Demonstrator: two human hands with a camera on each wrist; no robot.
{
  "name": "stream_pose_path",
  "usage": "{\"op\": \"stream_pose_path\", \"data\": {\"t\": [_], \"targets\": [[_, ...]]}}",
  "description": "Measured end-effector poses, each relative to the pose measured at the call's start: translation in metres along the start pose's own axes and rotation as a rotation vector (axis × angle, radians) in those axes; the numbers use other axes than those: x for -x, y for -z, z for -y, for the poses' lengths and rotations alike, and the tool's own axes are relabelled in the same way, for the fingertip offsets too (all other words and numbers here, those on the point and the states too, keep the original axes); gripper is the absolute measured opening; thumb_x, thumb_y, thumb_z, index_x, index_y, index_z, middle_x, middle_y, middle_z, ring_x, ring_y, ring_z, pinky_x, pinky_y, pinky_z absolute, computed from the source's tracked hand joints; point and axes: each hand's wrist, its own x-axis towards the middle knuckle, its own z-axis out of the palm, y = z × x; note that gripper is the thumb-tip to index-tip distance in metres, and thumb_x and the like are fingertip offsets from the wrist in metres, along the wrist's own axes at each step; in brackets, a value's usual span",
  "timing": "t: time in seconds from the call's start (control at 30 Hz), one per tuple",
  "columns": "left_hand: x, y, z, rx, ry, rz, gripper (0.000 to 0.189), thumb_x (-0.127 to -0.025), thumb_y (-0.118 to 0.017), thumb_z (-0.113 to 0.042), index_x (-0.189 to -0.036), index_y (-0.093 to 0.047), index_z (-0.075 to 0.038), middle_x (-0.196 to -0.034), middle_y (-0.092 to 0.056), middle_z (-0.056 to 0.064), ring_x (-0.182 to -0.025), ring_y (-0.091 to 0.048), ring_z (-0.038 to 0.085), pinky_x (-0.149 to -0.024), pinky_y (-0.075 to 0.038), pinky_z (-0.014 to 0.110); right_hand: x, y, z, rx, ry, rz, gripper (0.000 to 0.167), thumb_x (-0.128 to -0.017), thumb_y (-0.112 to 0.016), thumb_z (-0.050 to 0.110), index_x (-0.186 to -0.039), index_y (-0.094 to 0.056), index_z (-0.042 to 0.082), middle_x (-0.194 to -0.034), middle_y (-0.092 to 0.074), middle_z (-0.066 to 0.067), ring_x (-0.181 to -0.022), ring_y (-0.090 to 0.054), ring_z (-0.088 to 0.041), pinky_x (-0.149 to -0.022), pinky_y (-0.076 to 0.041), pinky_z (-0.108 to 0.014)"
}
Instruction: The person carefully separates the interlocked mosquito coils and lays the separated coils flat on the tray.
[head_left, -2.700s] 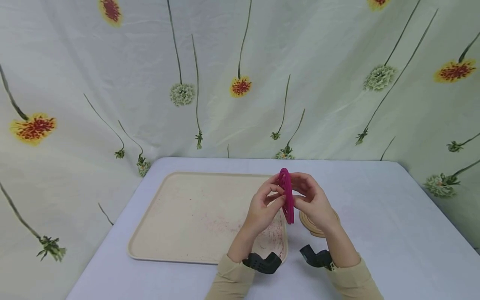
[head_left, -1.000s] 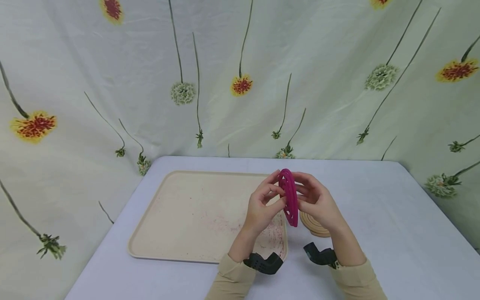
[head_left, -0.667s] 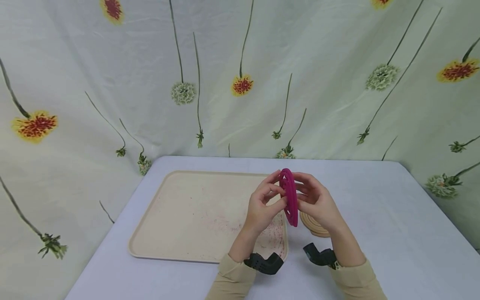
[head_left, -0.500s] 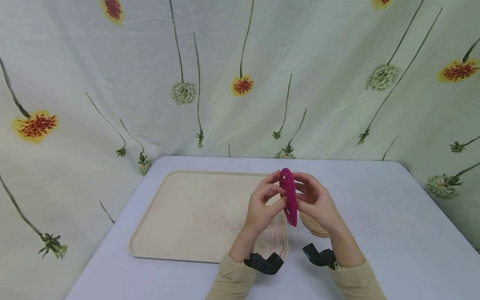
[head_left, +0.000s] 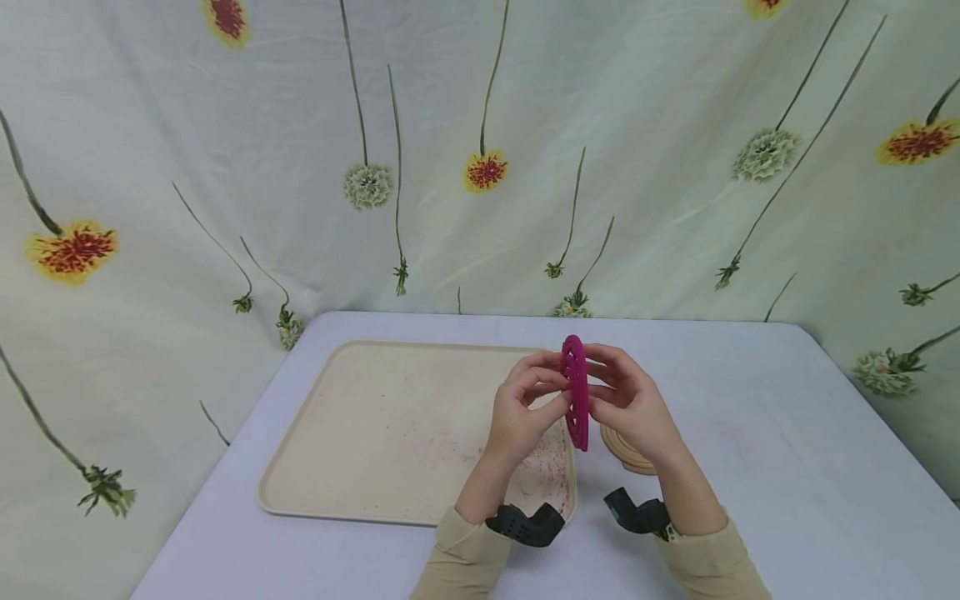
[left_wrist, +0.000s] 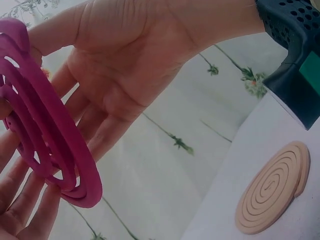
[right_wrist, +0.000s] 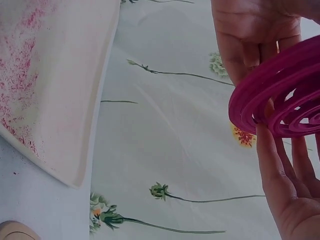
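Observation:
Upright between my hands stands a flat, magenta spiral coil [head_left: 576, 392], apparently of modelling clay, seen almost edge-on in the head view. Gaps show between its turns in the left wrist view. My left hand [head_left: 517, 417] pinches it from the left, thumb on the near part and fingers bent higher up. From the right, my right hand [head_left: 636, 408] grips it with thumb and curled fingers. Under the right hand, partly covered by it in the head view, a beige spiral disc [left_wrist: 272, 187] lies on the table.
A beige tray [head_left: 345, 433] with pink smudges, densest near its right end, lies left of the hands. White cloth covers the table [head_left: 795, 467]. Behind it hangs a flower-print curtain [head_left: 660, 125]. Each wrist carries a black camera mount [head_left: 527, 525].
The magenta coil has turned a little, first showing more of its face, then going back to nearly edge-on. Both hands have shifted slightly with it and keep their grip.

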Motion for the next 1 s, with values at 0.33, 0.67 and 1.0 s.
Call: {"op": "stream_pose_path", "data": {"t": [0.33, 0.67, 1.0], "targets": [[-0.0004, 0.0048, -0.0005, 0.018, 0.006, 0.025, 0.013, -0.084, -0.066, -0.001, -0.093, -0.065, 0.008, -0.123, -0.059, 0.014, -0.117, -0.052, 0.024, -0.089, -0.05, 0.039, 0.0, 0.0051, 0.0014, -0.007, 0.024, 0.038, 0.056, -0.08, -0.062, -0.011, -0.133, -0.045, -0.004, -0.13, -0.053, -0.009, -0.114, -0.055, -0.015, -0.087, -0.05, -0.029], [-0.0005, 0.0016, -0.0006, 0.024, -0.011, 0.012, 0.012, -0.082, -0.066, 0.001, -0.092, -0.065, 0.008, -0.116, -0.056, 0.016, -0.111, -0.051, 0.028, -0.088, -0.051, 0.038, -0.0008, 0.0045, -0.0017, -0.048, 0.031, 0.054, 0.056, -0.081, -0.061, -0.011, -0.134, -0.044, -0.004, -0.132, -0.051, -0.015, -0.114, -0.055, -0.018, -0.087, -0.05, -0.03], [-0.0007, 0.0021, -0.0003, -0.023, 0.005, 0.009, 0.011, -0.082, -0.068, 0.001, -0.091, -0.066, 0.007, -0.105, -0.06, 0.017, -0.103, -0.054, 0.025, -0.086, -0.051, 0.038, -0.0012, 0.0003, -0.0033, -0.028, -0.002, 0.031, 0.042, -0.078, -0.063, -0.013, -0.116, -0.047, -0.005, -0.13, -0.046, -0.016, -0.114, -0.053, -0.016, -0.088, -0.049, -0.028]]}}
